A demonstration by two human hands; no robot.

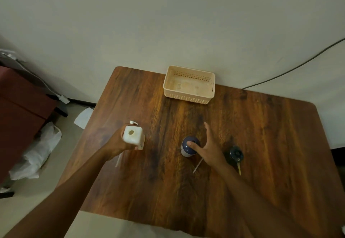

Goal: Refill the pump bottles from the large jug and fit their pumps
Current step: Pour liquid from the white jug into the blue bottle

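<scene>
White plastic square bottle (pixel 133 137), neck open, sits at nine o'clock, left hand (pixel 119 142) wrapped round it, presumably steadying it. Right hand (pixel 209 148), fingers spread, thumb on the blue bottle (pixel 190 146) at centre. No jug visible.

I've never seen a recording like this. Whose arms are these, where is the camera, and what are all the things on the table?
There is no robot here: the arms belong to a person wearing a wide-angle camera on the head, so you look down as they do. The left hand grips a square white bottle with its neck open; a white pump lies just behind it. The right hand is spread open, its thumb resting on a dark blue bottle. To its right stands a dark bottle. Thin pump tubes lie on the wooden table, and a beige basket sits at the far edge. No large jug is in view.
</scene>
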